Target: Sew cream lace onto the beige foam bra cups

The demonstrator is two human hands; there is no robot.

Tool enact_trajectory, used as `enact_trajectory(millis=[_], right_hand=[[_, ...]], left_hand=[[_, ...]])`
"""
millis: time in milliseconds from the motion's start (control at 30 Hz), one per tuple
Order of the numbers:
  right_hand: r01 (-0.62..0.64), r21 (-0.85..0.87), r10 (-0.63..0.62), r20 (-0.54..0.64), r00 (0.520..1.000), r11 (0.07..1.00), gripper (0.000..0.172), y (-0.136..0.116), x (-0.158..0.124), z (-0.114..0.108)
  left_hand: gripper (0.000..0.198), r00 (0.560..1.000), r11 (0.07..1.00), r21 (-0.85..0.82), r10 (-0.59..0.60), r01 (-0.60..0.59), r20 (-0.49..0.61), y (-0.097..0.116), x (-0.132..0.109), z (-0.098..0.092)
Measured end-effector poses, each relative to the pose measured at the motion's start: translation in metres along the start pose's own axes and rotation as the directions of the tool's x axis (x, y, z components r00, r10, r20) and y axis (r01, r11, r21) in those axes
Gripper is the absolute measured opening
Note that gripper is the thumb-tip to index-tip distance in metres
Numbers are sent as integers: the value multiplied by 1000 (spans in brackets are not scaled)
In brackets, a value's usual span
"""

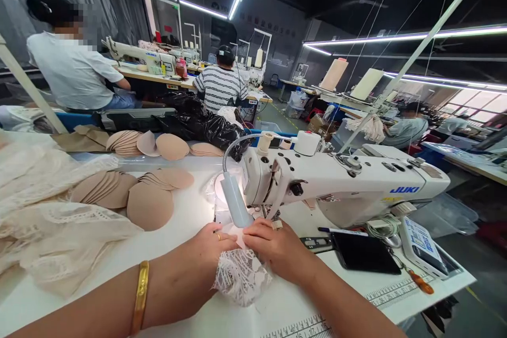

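Observation:
A white JUKI sewing machine (336, 185) stands in front of me, with a small lamp (234, 203) on a bendy neck lighting the needle area. Just below the lamp, my left hand (208, 256) and my right hand (275, 248) hold a piece of white lace fabric (241, 277) from both sides. Their fingers are closed at its upper edge, close to the presser foot, and the lace hangs loosely towards me. The lamp head and my fingers hide the needle and the stitching point. A gold bangle (140, 296) circles my left wrist.
Beige oval pads (150, 206) lie in fanned stacks at the left, beside heaped cream lace fabric (67, 243). At the right are a black phone (365, 253), a control box (423, 248) and a printed ruler (396, 293). Several people sit at other machines beyond.

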State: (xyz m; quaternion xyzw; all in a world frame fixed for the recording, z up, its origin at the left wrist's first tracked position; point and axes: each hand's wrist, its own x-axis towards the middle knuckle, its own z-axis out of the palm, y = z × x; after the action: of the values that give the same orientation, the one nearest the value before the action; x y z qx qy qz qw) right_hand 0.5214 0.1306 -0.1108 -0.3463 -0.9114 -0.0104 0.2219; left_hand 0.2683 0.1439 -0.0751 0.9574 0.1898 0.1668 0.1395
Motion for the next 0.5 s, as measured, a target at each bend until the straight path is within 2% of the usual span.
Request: enact_trajectory(millis=[100,367,500], right_hand=[[-51,23,50,10,999,998,42,1,-1,-1],[-63,106,62,11,998,992,37,0,-2,2],[-71,90,73,-22,997,993,34,2,-2,3]], left_hand=[[30,996,998,51,24,-28,80,7,4,-10],[42,998,994,-111,5,2,62,15,10,-28],[35,997,992,-122,-13,23,81,10,11,-26]])
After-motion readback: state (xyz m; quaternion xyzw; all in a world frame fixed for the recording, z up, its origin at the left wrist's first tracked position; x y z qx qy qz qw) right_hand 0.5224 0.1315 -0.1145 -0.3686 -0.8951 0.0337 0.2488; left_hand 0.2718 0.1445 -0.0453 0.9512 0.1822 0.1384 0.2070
